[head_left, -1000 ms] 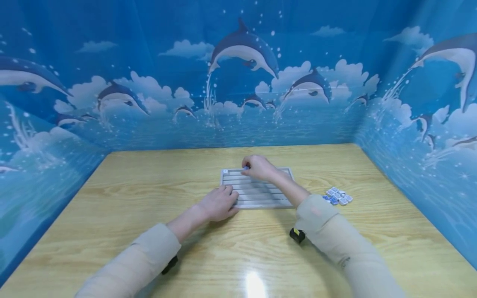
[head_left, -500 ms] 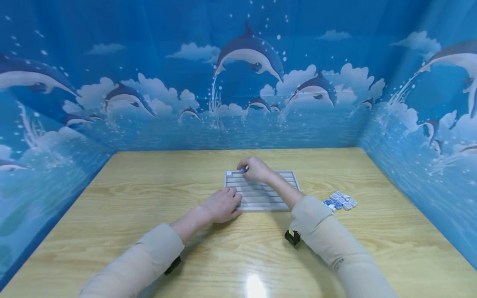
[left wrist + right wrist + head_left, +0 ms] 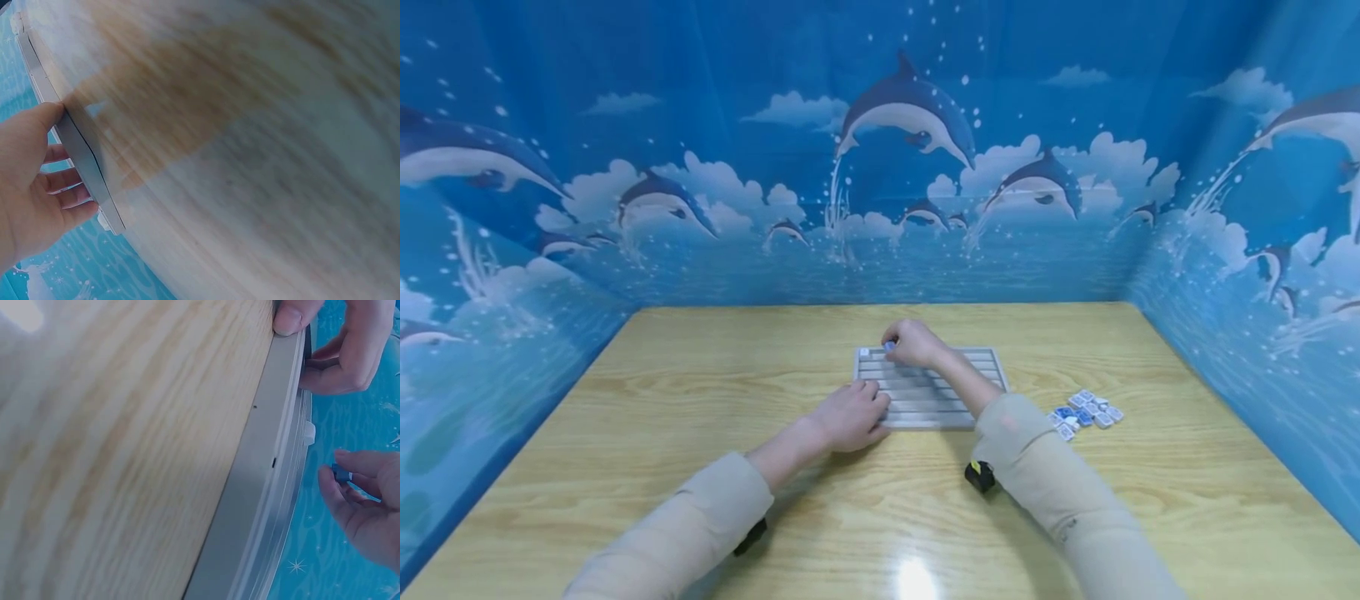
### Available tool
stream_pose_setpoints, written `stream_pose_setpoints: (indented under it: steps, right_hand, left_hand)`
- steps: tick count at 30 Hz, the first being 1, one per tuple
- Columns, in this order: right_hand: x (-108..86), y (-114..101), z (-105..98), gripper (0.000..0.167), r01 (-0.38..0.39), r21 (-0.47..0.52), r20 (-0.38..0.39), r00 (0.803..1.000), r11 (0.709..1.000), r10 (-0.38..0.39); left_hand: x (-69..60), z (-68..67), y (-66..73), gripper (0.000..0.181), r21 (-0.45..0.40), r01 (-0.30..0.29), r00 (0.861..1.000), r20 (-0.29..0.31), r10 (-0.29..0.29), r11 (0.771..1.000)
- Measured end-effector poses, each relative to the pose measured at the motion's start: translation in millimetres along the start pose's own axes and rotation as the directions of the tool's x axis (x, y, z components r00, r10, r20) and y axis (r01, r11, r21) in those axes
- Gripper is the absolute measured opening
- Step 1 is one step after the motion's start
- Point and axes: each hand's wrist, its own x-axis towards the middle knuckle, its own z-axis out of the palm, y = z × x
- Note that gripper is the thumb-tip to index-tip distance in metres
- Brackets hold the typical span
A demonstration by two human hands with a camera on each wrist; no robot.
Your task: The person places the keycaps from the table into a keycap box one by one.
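Observation:
A pale grey slatted tray (image 3: 921,406) with long parallel rows lies on the table. My left hand (image 3: 850,417) grips its left front part; in the left wrist view the thumb lies against the front rail (image 3: 78,147) and the fingers curl over it. Near the back rail, my right hand (image 3: 916,343) pinches a small blue-and-white tile (image 3: 340,473) between thumb and fingers, above the tray. One white tile (image 3: 864,352) sits in the tray's back left corner. The right forearm passes over the tray's right part and hides some of it.
Several small blue-and-white tiles (image 3: 1084,408) lie in a loose pile right of the tray, partly beside the right sleeve (image 3: 1022,433). A dolphin-print curtain (image 3: 880,250) rises behind the wooden table (image 3: 700,375) and along both sides.
My right hand has moved a little left along the tray's back rail with the tile, closer to the corner tile. The left hand keeps its hold. The head view has shifted slightly.

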Motion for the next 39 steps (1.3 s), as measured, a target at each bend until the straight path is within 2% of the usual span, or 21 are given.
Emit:
stream_pose_setpoints:
  steps: [4,14,22,30,39]
  right_hand:
    - [4.7,0.8,1.1,0.028,0.003,-0.003,-0.016,1.000,1.000,-0.003]
    - [13.3,-3.0,9.5,0.012,-0.012,-0.090,-0.027,1.000,0.996,0.009]
    - [21.4,-2.7,16.9,0.014,-0.017,-0.205,-0.042,0.999,0.979,0.009]
    - [26.7,-3.9,21.5,0.005,-0.029,-0.258,-0.035,0.999,0.966,0.020]
    - [26.9,-8.0,20.9,0.010,-0.021,-0.311,-0.018,1.000,0.950,0.016]
  left_hand:
    - [0.3,-0.9,-0.4,0.032,0.007,0.004,1.000,0.009,-0.004,1.000]
    - [0.5,0.0,0.4,0.031,0.016,-0.002,1.000,0.019,0.002,1.000]
    - [0.5,1.7,-1.0,0.031,0.021,-0.013,1.000,-0.017,0.013,1.000]
    - [0.0,3.5,-2.2,0.031,0.031,-0.031,0.998,-0.052,0.033,0.999]
    - [1.4,3.5,-1.7,0.032,0.022,-0.013,1.000,-0.013,0.013,1.000]
